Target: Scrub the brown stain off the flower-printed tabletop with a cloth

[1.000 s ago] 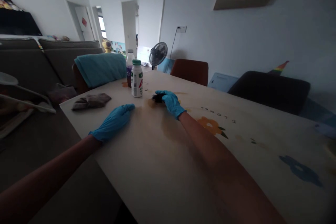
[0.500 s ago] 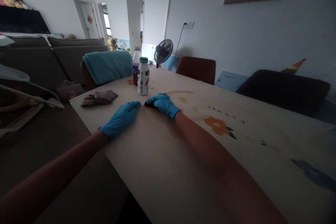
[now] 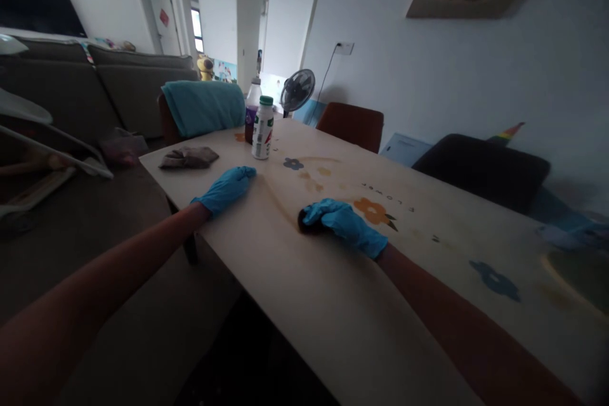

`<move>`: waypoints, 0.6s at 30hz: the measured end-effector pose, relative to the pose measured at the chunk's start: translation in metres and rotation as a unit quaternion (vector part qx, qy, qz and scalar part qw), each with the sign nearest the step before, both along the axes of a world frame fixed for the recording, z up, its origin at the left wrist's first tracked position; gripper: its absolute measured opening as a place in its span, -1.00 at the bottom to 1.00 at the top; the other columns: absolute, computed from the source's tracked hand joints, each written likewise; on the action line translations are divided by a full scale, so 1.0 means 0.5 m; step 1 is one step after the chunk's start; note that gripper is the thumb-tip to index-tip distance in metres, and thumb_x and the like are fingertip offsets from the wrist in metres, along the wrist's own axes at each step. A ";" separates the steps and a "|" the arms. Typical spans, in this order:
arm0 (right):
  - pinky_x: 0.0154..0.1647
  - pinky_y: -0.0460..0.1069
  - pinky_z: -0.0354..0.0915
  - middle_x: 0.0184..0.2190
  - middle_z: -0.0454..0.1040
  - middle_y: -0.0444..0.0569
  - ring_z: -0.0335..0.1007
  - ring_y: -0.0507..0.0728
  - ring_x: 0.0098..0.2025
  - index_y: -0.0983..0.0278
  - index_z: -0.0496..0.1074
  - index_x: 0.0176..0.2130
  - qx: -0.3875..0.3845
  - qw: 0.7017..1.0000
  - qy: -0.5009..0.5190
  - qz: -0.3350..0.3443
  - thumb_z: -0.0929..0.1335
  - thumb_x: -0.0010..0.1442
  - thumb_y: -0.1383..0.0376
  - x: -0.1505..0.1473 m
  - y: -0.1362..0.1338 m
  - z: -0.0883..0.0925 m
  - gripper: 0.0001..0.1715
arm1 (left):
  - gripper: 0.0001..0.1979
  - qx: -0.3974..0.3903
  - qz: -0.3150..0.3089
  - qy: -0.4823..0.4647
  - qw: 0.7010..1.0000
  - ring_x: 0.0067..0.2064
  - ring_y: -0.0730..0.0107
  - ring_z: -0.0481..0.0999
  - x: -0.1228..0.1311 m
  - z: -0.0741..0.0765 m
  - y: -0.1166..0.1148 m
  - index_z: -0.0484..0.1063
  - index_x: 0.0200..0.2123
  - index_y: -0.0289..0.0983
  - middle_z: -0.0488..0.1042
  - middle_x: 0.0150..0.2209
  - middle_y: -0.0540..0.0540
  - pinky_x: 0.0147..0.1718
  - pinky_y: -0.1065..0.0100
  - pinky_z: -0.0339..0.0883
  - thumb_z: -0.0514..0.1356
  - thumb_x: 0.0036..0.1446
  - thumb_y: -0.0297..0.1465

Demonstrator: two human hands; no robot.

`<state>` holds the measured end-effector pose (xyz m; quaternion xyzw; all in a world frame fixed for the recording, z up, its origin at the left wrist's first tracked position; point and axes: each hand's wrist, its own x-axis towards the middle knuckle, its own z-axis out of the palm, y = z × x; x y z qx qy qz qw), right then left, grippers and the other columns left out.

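Observation:
My right hand (image 3: 342, 222), in a blue glove, is closed over a dark rounded pad (image 3: 304, 222) and presses it on the patterned table (image 3: 280, 266). Most of the pad is hidden under the fingers. A brownish wet streak (image 3: 278, 200) runs over the tabletop up to the pad. Also gloved in blue, my left hand (image 3: 228, 189) rests on the table with its fingers stretched out and holds nothing. Beyond it lies a crumpled grey-brown cloth (image 3: 189, 157). A white bottle with a green cap (image 3: 263, 130) stands past both hands, in front of a clear bottle with purple label (image 3: 251, 113).
A chair with a teal towel (image 3: 207, 108) stands at the table's far left. Along the right side are a brown chair (image 3: 352, 125) and a black chair (image 3: 480, 168). A fan (image 3: 297, 90) is behind the table. Brown smears (image 3: 311, 181) mark the top.
My right hand has slid the dark pad toward me and to the right, away from my left hand, with a streak behind it. My left hand stays nearly in place. The view has shifted slightly.

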<state>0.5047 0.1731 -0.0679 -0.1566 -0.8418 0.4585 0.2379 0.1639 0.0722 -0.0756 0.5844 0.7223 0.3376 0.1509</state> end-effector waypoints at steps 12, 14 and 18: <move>0.24 0.33 0.61 -0.26 0.74 0.09 0.75 0.43 -0.02 -0.19 0.73 -0.40 0.041 0.980 -0.074 -0.180 0.44 0.11 0.16 0.387 -0.051 -0.042 -0.77 | -0.41 -0.002 -0.005 0.005 1.000 0.50 0.12 0.48 0.010 0.005 -0.010 0.51 0.42 -0.46 0.49 0.49 -0.30 0.64 0.01 0.13 0.05 0.41 -0.51; 0.19 0.36 0.62 -0.23 0.74 0.11 0.75 0.45 0.01 -0.24 0.71 -0.42 0.039 0.969 -0.083 -0.228 0.44 -0.01 0.18 0.418 -0.058 -0.056 -0.75 | -0.42 -0.003 -0.006 0.006 1.000 0.50 0.10 0.48 0.010 0.003 -0.010 0.52 0.42 -0.43 0.50 0.48 -0.28 0.64 -0.03 0.15 0.06 0.43 -0.49; 0.24 0.44 0.62 -0.07 0.76 0.04 0.74 0.45 0.06 -0.17 0.77 -0.20 0.056 0.967 -0.080 -0.234 0.41 0.01 0.20 0.398 -0.078 -0.059 -0.60 | -0.43 -0.002 -0.010 0.009 1.000 0.49 0.06 0.49 0.012 0.002 -0.012 0.54 0.41 -0.41 0.52 0.46 -0.28 0.64 -0.05 0.13 0.07 0.44 -0.46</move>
